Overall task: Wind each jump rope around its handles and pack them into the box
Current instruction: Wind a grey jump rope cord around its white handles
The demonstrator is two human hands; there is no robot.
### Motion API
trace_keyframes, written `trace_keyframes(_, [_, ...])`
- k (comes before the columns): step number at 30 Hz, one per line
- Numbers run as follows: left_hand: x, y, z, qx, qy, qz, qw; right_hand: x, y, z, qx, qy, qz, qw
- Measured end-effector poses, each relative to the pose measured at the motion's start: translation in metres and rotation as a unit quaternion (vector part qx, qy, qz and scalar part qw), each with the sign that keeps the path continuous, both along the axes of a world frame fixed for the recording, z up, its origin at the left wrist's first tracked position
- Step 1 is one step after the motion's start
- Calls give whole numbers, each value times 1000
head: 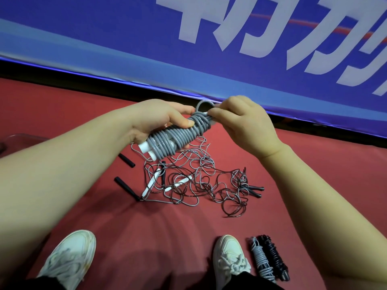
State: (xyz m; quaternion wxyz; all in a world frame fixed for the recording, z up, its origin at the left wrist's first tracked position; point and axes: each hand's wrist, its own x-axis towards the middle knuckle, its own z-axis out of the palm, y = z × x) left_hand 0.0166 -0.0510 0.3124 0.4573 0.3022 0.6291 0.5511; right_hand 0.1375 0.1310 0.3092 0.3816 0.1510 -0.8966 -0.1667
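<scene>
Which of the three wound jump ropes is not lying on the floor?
The grey rope with white handles: the left hand grips it, the right hand pinches its end. The grey bundle and black bundle lie beside the right shoe.

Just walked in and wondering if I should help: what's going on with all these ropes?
A person's left hand grips a grey jump rope, nearly all wound around its white handles, while the right hand pinches the last loop at its top end. A tangle of loose ropes lies on the red floor below. Two finished bundles lie beside the right shoe.
</scene>
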Motion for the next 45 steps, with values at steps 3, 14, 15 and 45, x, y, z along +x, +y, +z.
trace_keyframes(3, [-1, 0, -2, -9, 9, -5, 1000, 2, -1, 0, -26, -50, -2, 998])
trace_keyframes(14, [1, 2, -12, -42, 61, 22, 997, 2, -14, -1, -298, -229, -20, 926])
trace_keyframes(15, [1, 2, -13, -44, 61, 24, 997, 4, -13, 0, -312, -252, -23, 916])
trace_keyframes(45, [-8, 0, -22, -63, 10, -24, 998, -12, -13, -35, -471, -191, 58, 859])
